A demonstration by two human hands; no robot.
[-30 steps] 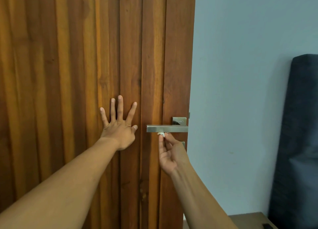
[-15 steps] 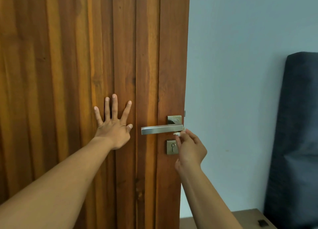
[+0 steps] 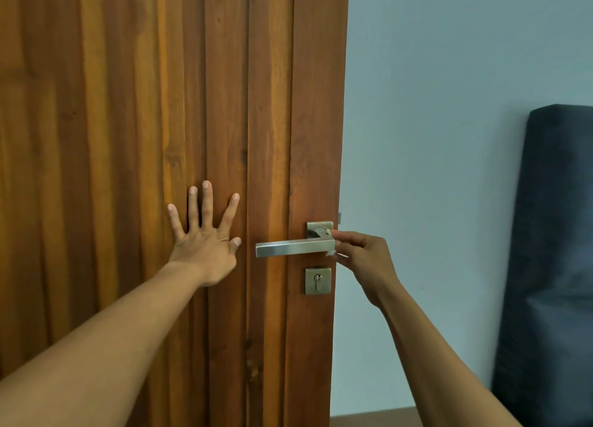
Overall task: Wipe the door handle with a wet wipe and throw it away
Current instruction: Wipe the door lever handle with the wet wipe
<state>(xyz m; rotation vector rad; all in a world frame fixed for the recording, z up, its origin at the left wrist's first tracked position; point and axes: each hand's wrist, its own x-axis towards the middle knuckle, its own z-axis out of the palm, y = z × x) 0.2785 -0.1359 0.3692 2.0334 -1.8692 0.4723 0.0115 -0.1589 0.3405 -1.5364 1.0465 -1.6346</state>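
A brushed-metal lever door handle [image 3: 293,247] sticks out leftward from a square plate on the brown wooden door [image 3: 128,137]. My right hand [image 3: 362,263] pinches a small white wet wipe [image 3: 332,234] against the handle's right end, near its pivot. Only small bits of the wipe show between my fingers. My left hand [image 3: 205,243] lies flat on the door with fingers spread, left of the handle.
A square keyhole plate [image 3: 317,281] sits just below the handle. Right of the door's edge is a pale blue wall [image 3: 433,137]. A dark upholstered panel [image 3: 552,266] leans against it at far right. A brown surface [image 3: 369,418] shows at the bottom.
My right hand slid the wipe from under the handle's left part to its right end and rose beside the pivot. The left hand stayed pressed on the door.
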